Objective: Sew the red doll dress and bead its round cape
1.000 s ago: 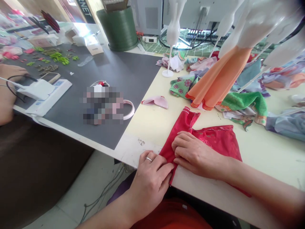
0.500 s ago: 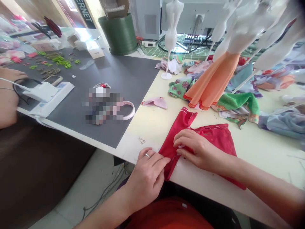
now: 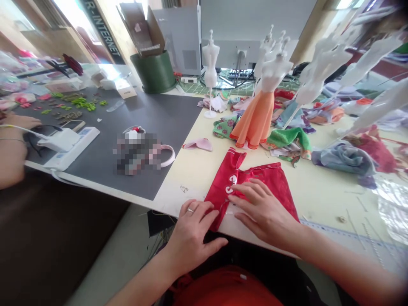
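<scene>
One red cloth (image 3: 217, 185) lies at the table's (image 3: 328, 185) edge; the left hand (image 3: 195, 229), open, has fingers on it; the right hand (image 3: 266, 212), open, is over it; a sign (image 3: 102, 32) reads "R-INTERNET".

Single head-worn camera, looking forward and down, close above hands (image 3: 194, 231) and tabletop (image 3: 178, 174)

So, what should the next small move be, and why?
Probably press the white curled motif flat on the red garment with the right hand: its fingertips are beside the motif, and the left hand touches the garment's near end.
</scene>
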Available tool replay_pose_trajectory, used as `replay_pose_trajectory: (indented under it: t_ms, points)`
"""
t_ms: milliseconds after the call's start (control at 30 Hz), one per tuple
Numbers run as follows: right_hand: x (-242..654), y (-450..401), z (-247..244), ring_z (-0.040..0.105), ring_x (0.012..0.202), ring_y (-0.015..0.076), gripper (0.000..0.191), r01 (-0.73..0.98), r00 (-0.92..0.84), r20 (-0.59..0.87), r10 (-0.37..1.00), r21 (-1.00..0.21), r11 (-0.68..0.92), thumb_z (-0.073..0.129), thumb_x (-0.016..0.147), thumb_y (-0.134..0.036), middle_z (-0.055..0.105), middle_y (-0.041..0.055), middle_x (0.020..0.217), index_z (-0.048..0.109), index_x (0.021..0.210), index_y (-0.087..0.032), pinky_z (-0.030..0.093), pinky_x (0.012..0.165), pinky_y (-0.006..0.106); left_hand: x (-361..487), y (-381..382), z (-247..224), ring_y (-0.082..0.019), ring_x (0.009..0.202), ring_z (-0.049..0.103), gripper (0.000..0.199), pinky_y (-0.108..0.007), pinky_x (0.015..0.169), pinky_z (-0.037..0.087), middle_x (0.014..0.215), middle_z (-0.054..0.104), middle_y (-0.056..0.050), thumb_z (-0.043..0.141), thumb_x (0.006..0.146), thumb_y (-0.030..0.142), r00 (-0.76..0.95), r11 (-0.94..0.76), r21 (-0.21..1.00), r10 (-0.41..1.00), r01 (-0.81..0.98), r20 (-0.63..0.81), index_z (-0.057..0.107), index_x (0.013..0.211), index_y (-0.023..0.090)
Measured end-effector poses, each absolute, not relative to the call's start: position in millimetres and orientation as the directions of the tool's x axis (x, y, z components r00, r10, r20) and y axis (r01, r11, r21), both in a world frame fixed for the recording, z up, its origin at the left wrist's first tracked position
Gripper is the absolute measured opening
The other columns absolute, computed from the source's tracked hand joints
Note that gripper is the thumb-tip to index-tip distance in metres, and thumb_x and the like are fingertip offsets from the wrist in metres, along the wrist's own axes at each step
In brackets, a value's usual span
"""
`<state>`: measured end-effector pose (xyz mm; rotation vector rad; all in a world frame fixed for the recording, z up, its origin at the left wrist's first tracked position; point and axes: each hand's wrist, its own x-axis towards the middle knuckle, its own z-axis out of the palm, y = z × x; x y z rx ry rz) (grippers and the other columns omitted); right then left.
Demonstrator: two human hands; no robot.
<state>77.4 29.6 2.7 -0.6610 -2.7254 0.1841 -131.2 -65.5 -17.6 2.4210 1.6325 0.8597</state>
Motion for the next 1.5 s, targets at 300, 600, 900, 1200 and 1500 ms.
replay_pose_trajectory:
  t_ms: [300, 600, 900, 1200, 1500]
  points:
    - [128.8, 47.2, -13.3, 0.052, 0.082, 0.0238, 0.018, 0.696, -0.711, 0.165, 0.684, 0.025, 0.717, 0.047, 0.090, -0.024, 0.058, 0.0101, 0.086, 0.061, 0.084, -0.015, 0.042, 0.081, 0.040, -137.5, -51.7, -22.3, -0.021, 0.079, 0.053, 0.009, -0.036, 0.075, 0.041, 0.081, 0.059, -0.004, 0.049, 0.082, 0.017, 0.029, -0.118, 0.345, 0.967, 0.931, 0.252, 0.055, 0.076, 0.018]
    - [121.6, 20.1, 1.0, 0.051, 0.073, 0.0217, 0.018, 0.648, -0.751, 0.153, 0.643, -0.017, 0.761, 0.045, 0.087, -0.012, 0.058, 0.0074, 0.076, 0.058, 0.074, -0.015, 0.043, 0.077, 0.040, -148.1, -56.9, 2.4, -0.014, 0.066, 0.055, 0.008, -0.024, 0.060, 0.043, 0.071, 0.058, 0.001, 0.051, 0.082, 0.026, -0.127, 0.225, 0.855, 0.974, 0.466, -0.187, 0.052, 0.082, 0.019]
    - [73.2, -35.1, -9.8, 0.050, 0.095, 0.0260, 0.029, 0.412, -0.654, 0.497, 0.570, -0.397, 0.820, 0.050, 0.078, -0.012, 0.060, 0.0123, 0.104, 0.055, 0.107, -0.013, 0.041, 0.089, 0.046, -96.5, -82.9, 18.1, -0.013, 0.081, 0.061, 0.018, -0.023, 0.075, 0.049, 0.090, 0.065, -0.001, 0.053, 0.082, 0.020, 0.143, -0.034, 0.925, 0.989, 0.378, -0.022, 0.059, 0.099, 0.021]
    - [89.2, -38.5, -22.4, 0.054, 0.082, 0.0221, 0.027, 0.277, -0.481, 0.570, 0.666, -0.622, 0.732, 0.047, 0.075, -0.002, 0.062, 0.0084, 0.090, 0.056, 0.096, -0.018, 0.046, 0.071, 0.039, -124.9, -54.1, -11.3, -0.024, 0.120, 0.044, 0.048, -0.042, 0.103, 0.035, 0.124, 0.053, -0.010, 0.052, 0.077, 0.010, 0.357, -0.478, 0.544, 0.878, 0.689, 0.320, 0.046, 0.124, 0.019]
    - [119.3, -21.7, 14.9, 0.064, 0.064, 0.0176, 0.011, -0.203, -0.151, 0.079, 0.985, -0.978, 0.047, 0.066, 0.079, -0.030, 0.067, 0.0030, 0.067, 0.070, 0.079, -0.020, 0.052, 0.060, 0.027, -126.3, -12.4, -4.2, -0.019, 0.097, 0.059, 0.012, -0.042, 0.097, 0.038, 0.093, 0.067, -0.004, 0.051, 0.082, 0.013, 0.265, -0.477, 0.562, 0.869, 0.676, 0.418, 0.062, 0.084, 0.020]
